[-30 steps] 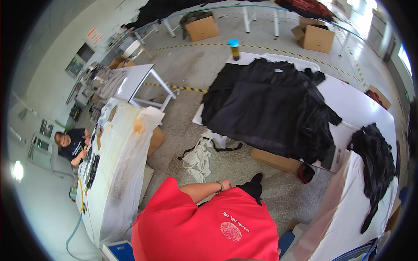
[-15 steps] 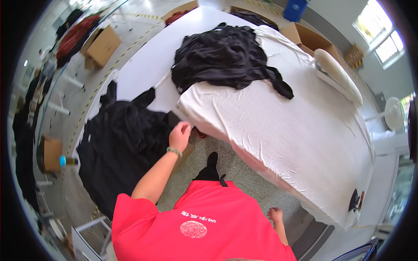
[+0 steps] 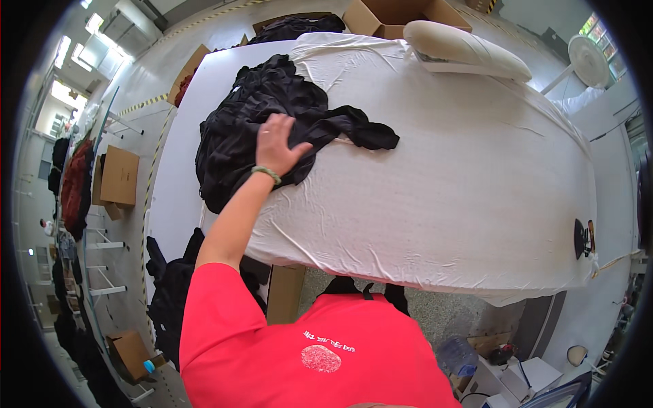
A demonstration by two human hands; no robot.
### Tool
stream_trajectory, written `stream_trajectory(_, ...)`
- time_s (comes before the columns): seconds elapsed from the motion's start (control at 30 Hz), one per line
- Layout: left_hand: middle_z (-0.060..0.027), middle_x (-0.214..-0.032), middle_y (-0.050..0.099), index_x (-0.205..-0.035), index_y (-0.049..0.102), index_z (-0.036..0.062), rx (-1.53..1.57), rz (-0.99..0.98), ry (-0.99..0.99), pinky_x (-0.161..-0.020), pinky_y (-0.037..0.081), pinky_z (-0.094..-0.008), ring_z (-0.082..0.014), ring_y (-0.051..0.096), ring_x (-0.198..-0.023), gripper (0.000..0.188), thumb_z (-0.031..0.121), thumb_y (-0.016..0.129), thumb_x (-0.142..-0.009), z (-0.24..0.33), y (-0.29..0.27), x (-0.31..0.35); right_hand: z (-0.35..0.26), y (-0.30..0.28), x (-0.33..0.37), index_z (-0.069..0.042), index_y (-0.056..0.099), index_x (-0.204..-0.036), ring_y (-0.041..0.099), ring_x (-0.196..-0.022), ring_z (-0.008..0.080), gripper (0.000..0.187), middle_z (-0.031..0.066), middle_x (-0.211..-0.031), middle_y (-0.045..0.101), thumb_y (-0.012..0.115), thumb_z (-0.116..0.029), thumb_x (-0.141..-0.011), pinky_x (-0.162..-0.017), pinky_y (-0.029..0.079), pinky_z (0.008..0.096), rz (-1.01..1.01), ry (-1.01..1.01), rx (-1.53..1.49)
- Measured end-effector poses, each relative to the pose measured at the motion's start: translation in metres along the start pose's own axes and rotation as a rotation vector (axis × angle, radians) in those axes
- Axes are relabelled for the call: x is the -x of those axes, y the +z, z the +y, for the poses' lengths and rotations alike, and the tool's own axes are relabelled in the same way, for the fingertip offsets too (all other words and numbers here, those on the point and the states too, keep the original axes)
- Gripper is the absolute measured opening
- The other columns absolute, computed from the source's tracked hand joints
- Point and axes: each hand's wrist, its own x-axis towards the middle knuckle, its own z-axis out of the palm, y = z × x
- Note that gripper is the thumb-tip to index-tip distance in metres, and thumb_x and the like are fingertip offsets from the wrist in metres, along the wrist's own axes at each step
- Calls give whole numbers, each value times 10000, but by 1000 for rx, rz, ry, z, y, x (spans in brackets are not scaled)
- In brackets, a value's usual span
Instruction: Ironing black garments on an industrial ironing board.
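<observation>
My left hand [image 3: 277, 144], with a beaded bracelet at the wrist, is stretched out over a heap of black garments [image 3: 235, 139]. Its thumb and fingers are apart, and nothing shows in its grasp; whether the palm touches the cloth I cannot tell. From the heap a black sleeve-like piece [image 3: 367, 129] runs right onto the white cloth-covered table [image 3: 462, 177]. More black clothing [image 3: 173, 289] lies at the lower left, partly behind my arm. My right hand is out of sight.
A padded pressing arm [image 3: 469, 51] stands at the table's far edge, and an iron [image 3: 580, 238] at its right end. Cardboard boxes stand behind the table and one carton [image 3: 286, 292] below its near edge. A water jug [image 3: 457, 355] is on the floor at lower right.
My view has swung toward the table. My left hand has gone from beside the lower-left clothing to the black heap and has spread open. My right hand has left the view.
</observation>
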Motion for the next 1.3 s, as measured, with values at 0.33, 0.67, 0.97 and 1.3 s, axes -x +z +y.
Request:
stream_trajectory(0.33, -136, -1409, 554, -1345, 585, 156, -215, -590, 15, -1149, 353, -482, -338, 522, -1321, 579, 266, 793, -816, 167, 108, -70, -86, -200, -52, 52, 745, -1025, 751, -785, 246, 375, 176, -861, 761, 673, -300, -913, -747, 578, 372, -338, -102, 276)
stream_trajectory(0.67, -135, -954, 652, -1063, 643, 62, 304, -48, -190, -742, 554, -435, -375, 659, -892, 313, -39, 566, -777, 324, 51, -11, -198, -349, -66, 17, 712, -1102, 662, -714, 157, 283, 90, -797, 714, 638, -224, -975, -687, 541, 323, -494, -253, 330)
stream_trajectory(0.97, -139, -935, 645, -1108, 633, 76, 1033, -558, 6, -722, 552, -424, -347, 667, -856, 278, 60, 643, -830, 522, -13, 96, -324, -273, -82, -3, 674, -1203, 674, -852, 158, 324, 108, -960, 727, 553, -264, -1055, -766, 530, 289, -394, -477, -484)
stream_trajectory(1.3, -168, -1171, 658, -1258, 615, 87, 83, -387, 229, -865, 538, -480, -305, 664, -1083, 547, 472, 694, -879, 311, 71, 10, -287, -285, -75, -36, 736, -1058, 434, -669, 53, 317, -68, -700, 475, 530, -276, -1069, -613, 346, 244, -82, -442, -398)
